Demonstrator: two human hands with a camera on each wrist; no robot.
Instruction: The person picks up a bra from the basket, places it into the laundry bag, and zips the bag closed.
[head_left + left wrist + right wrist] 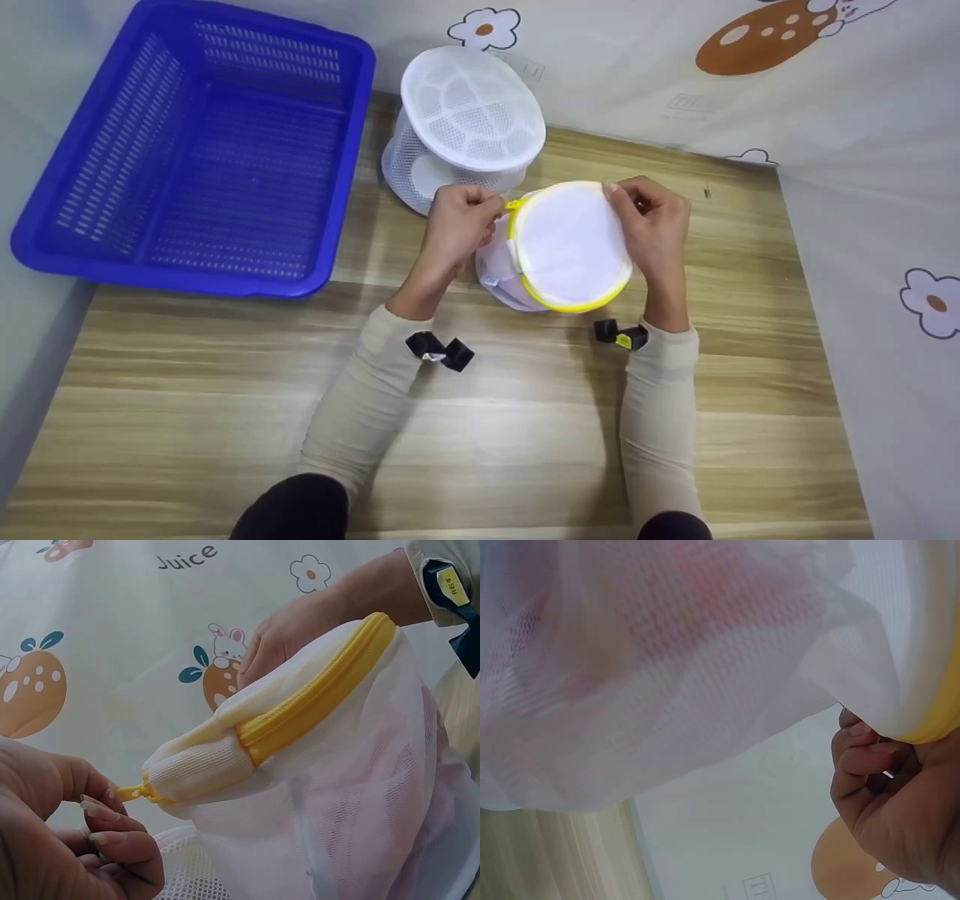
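A white mesh laundry bag [574, 244] with a round lid and a yellow zipper [322, 694] stands on the table, something pinkish showing through its side. My left hand [461, 225] pinches the yellow zipper pull [133, 793] at the lid's left edge. On the opposite side, my right hand [656, 225] grips the lid's rim between thumb and fingers; in the right wrist view those fingers [855, 757] are curled at the fabric edge. The lid lies over the bag's top, and the zipper's far side is hidden in the head view.
Behind my left hand stands a second white mesh bag [480, 112], round-topped and upright. A large blue plastic basket [319, 259] sits at the left of the wooden table [510, 442]. A patterned sheet [622, 97] covers the wall at the back.
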